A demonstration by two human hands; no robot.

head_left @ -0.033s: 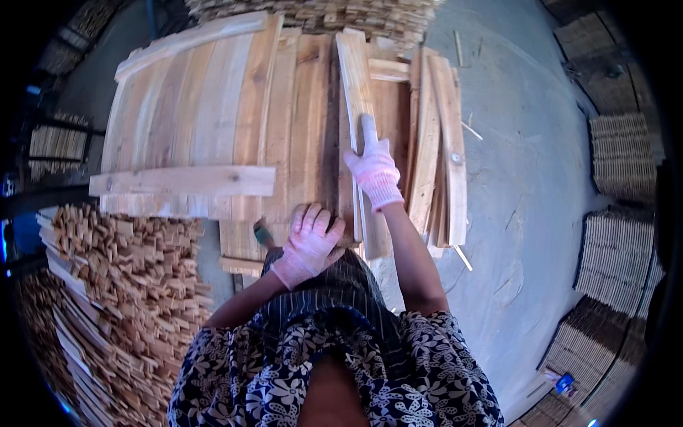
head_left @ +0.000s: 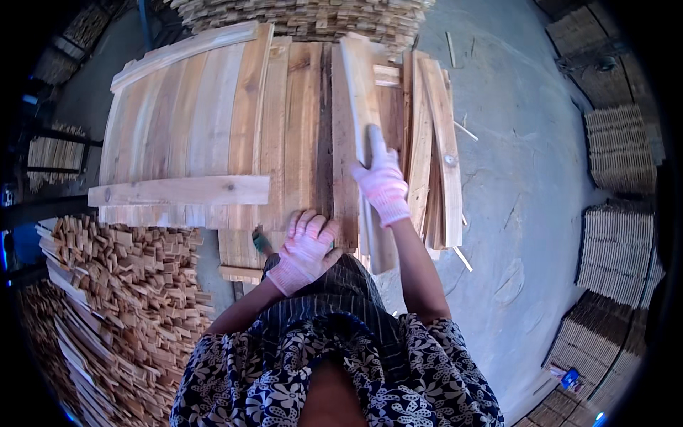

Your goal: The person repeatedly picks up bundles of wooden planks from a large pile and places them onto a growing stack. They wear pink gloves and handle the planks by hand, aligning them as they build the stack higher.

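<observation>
My right hand (head_left: 384, 183), in a pinkish-white knit glove, is closed around a long wooden plank (head_left: 364, 92), with one finger stretched along its top. The plank lies lengthwise away from me, its near end jutting past the stack's near edge. My left hand (head_left: 307, 245), gloved alike, rests with its fingers lying on the near ends of the flat boards (head_left: 302, 135). Those boards sit side by side on the stack. To the left is a row of joined boards (head_left: 196, 117) with a crosspiece (head_left: 188, 191) across its near end.
Loose, tilted planks (head_left: 435, 135) lie at the stack's right. A heap of short wood pieces (head_left: 135, 285) stands at the left, more lumber (head_left: 306, 18) behind. Bundled slats (head_left: 619, 249) line the right side. Splinters (head_left: 466, 131) lie on the grey floor (head_left: 505, 192).
My right hand and the plank have shifted slightly to the right and toward me. The left hand stays at the boards' near ends. The whole view has moved a little.
</observation>
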